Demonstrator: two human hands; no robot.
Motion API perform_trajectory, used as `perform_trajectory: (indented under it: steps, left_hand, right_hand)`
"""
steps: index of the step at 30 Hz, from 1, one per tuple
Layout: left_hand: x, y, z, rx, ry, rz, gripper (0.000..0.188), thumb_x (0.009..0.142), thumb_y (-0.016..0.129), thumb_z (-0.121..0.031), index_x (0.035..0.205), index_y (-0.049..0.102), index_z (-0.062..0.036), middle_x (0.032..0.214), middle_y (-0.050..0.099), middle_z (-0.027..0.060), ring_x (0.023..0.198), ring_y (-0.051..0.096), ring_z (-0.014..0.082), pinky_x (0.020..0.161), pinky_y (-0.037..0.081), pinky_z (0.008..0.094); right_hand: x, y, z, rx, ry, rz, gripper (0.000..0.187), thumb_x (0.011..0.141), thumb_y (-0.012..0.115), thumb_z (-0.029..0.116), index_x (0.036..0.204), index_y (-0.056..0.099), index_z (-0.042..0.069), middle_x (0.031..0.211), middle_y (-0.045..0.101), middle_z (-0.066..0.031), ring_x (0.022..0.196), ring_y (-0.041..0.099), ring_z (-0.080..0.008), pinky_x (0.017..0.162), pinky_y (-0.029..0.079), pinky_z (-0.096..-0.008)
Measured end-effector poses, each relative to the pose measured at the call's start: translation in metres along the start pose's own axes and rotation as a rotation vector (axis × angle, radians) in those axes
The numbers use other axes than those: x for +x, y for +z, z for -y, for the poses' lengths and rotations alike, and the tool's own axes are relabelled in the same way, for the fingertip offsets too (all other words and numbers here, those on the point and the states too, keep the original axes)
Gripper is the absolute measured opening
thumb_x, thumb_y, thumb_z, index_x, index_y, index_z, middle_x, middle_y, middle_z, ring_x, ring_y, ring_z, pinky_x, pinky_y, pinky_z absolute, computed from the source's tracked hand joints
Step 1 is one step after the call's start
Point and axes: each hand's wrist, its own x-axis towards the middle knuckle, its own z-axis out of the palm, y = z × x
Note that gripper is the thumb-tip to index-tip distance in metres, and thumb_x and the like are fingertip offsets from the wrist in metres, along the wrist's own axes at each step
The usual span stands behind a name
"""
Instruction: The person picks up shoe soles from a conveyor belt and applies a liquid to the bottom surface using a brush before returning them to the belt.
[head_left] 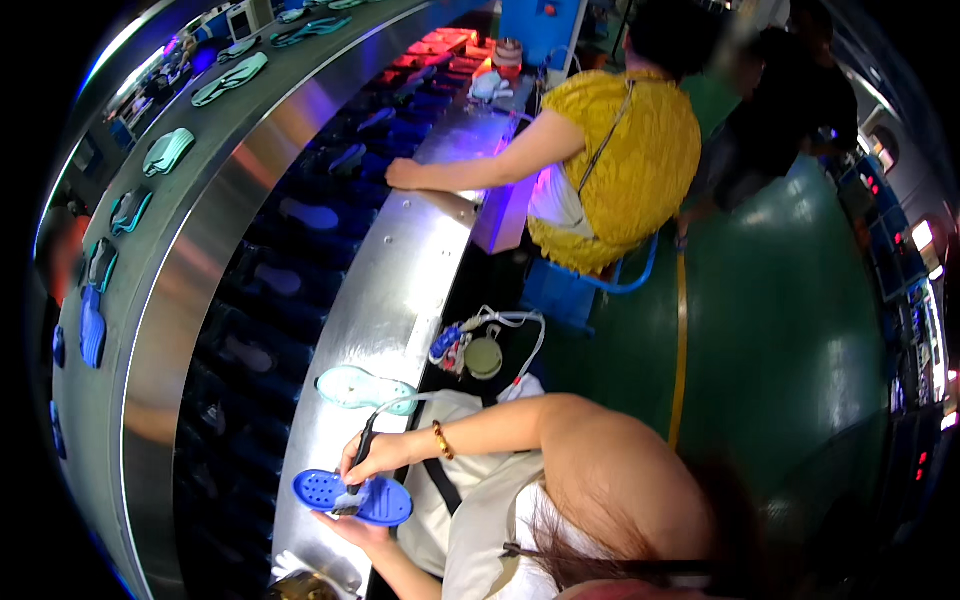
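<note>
My right hand (374, 457) grips a black-handled brush (365, 441) with a thin pale tube running from its top end. The brush's head rests against the upper face of a blue shoe sole (388, 502), which has holes at one end and grooves at the other. Beneath that sole, my left hand (347, 527) supports it just above the metal bench; most of its fingers are hidden. A pale mint sole (352, 387) lies on the bench beyond my right hand.
Past the metal ledge (372, 290) runs a dark lower conveyor carrying soles (277, 279). Higher up, a belt (150, 235) bears more soles. A co-worker in yellow (625, 160) sits farther along, one hand on the ledge. A round pot (483, 358) and tubing stand beside the bench.
</note>
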Motion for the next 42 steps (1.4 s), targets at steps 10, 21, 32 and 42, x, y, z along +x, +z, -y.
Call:
perform_trajectory:
  steps: [10,21,32,42]
  left_hand:
    - [-0.001,0.001,-0.002,0.074,0.04,-0.133,0.067,0.081,0.035,-0.056,0.121,0.039,-0.001,0.115,0.048,0.0145,0.104,0.049,0.0282,0.087,0.042,0.0413]
    - [-0.009,0.014,0.002,0.091,0.051,-0.171,0.068,0.081,0.036,-0.056,0.121,0.039,-0.0014,0.117,0.047,0.0136,0.104,0.049,0.0278,0.087,0.042,0.0402]
    - [-0.002,0.0,0.001,0.045,0.024,-0.12,0.07,0.081,0.035,-0.057,0.123,0.036,-0.0004,0.119,0.045,0.0155,0.106,0.047,0.0288,0.09,0.039,0.0414]
    - [0.002,-0.002,0.001,0.02,-0.008,-0.123,0.066,0.079,0.038,-0.056,0.116,0.044,-0.0022,0.11,0.052,0.0148,0.099,0.052,0.0286,0.083,0.044,0.0416]
  right_hand:
    - [-0.001,0.001,-0.002,0.044,0.013,-0.024,0.014,0.074,0.063,0.011,0.084,0.061,0.001,0.076,0.061,-0.0041,0.066,0.056,-0.0087,0.057,0.044,-0.0199]
    - [-0.004,-0.002,0.002,0.033,0.018,-0.021,0.015,0.075,0.063,0.016,0.084,0.061,0.003,0.075,0.061,-0.0026,0.065,0.056,-0.0079,0.057,0.042,-0.0196]
    - [-0.002,-0.003,-0.003,0.041,0.031,-0.035,0.016,0.074,0.064,0.017,0.084,0.061,0.004,0.076,0.061,-0.0025,0.065,0.057,-0.0084,0.057,0.043,-0.0205]
    - [-0.001,-0.003,-0.001,0.032,0.038,-0.028,0.016,0.073,0.064,0.018,0.082,0.061,0.005,0.075,0.062,-0.0029,0.065,0.058,-0.0098,0.056,0.044,-0.0211]
